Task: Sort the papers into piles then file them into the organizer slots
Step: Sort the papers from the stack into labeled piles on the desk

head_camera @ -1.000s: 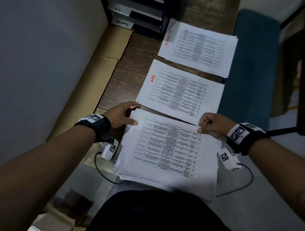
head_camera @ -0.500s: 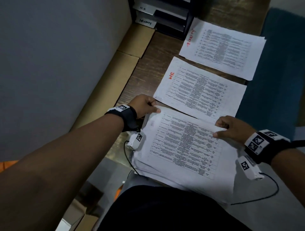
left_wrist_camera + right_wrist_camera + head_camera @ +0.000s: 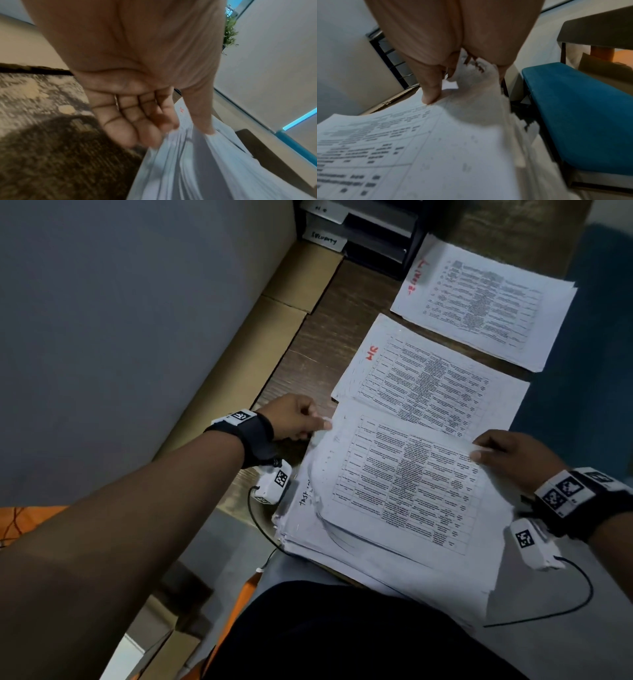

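A thick stack of printed papers [image 3: 359, 549] lies at the desk's near edge. Its top sheet [image 3: 404, 484] is bowed up off the stack. My left hand [image 3: 298, 419] pinches that sheet's far left corner, thumb on top [image 3: 204, 121]. My right hand [image 3: 507, 453] pinches the far right corner, thumb pressed on the print [image 3: 430, 94]. Beyond lie two sorted piles: a middle pile [image 3: 431, 381] marked in red, and a far pile [image 3: 486, 302] with a red word. The black organizer [image 3: 363, 231] with labelled slots stands at the desk's far end.
A grey partition wall [image 3: 120, 320] runs along the left with a tan ledge [image 3: 274, 313] beside the wooden desk [image 3: 308, 350]. A blue chair seat [image 3: 582, 115] is close on the right. Wrist-camera cables hang off the desk's near edge.
The top sheet has lifted and bowed up from the stack between both hands. The head view has shifted, so the piles sit further right in the picture.
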Tool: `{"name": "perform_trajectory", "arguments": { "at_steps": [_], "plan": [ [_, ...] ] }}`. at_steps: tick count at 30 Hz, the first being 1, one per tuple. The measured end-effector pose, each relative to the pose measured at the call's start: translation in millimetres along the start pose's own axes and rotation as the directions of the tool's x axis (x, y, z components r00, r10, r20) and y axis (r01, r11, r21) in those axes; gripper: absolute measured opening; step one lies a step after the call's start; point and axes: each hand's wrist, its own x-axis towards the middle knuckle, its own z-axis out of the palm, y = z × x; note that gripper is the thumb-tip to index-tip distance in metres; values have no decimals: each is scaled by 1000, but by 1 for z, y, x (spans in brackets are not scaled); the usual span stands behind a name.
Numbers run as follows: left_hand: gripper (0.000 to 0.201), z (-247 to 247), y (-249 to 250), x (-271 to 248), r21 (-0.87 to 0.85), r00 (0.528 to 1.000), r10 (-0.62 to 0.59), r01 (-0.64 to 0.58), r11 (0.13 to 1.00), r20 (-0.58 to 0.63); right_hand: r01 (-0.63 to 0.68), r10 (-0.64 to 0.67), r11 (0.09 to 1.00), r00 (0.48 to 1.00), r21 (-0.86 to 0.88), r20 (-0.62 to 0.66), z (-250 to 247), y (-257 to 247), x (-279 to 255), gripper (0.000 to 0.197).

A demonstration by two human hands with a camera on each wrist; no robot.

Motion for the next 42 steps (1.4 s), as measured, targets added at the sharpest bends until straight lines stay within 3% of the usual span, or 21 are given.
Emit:
{"name": "perform_trajectory", "arguments": {
  "at_steps": [3, 7, 16, 20, 24, 29, 34, 36, 40, 42],
  "plan": [
    [37, 1, 1, -13, 50, 975, -138, 131, 990, 175, -20, 20, 999, 1000, 31, 7, 3, -1, -1, 6],
    [25, 8, -7, -21, -13, 947, -139, 149, 989, 290, -21, 20, 997, 1000, 70, 16, 8, 3, -2, 8],
    [14, 1, -10, -17, -236, 988, 92, -60, 970, 125, -146, 136, 979, 988, 142, 78, 3, -2, -3, 12],
    [10, -2, -5, -14, -326, 987, 96, -49, 944, 129, -106, 110, 994, 984, -37, 140, 0, -14, -5, 18],
    [36, 0, -1, -16, -313, 993, -21, 57, 948, 116, -105, 105, 994, 990, -6, 91, 2, -16, -11, 18],
    [31, 1, -4, -32, -95, 925, -210, 251, 963, 316, -102, 98, 994, 992, 46, 84, 2, -7, -11, 18],
    [23, 4, -11, -33, -109, 891, -226, 290, 951, 393, -112, 100, 987, 989, 110, 113, 7, -4, -6, 21],
    [20, 5, -12, -32, -107, 903, -194, 252, 962, 383, -107, 97, 991, 988, 80, 122, 8, -1, -3, 29],
    [15, 0, -12, -25, -14, 952, 42, -40, 999, 303, -72, 67, 997, 986, 27, 152, 10, -2, -5, 21],
    [13, -3, -9, -24, -59, 964, 89, -77, 995, 252, -57, 56, 998, 986, 5, 155, 9, -4, -7, 25]
  ]
}}
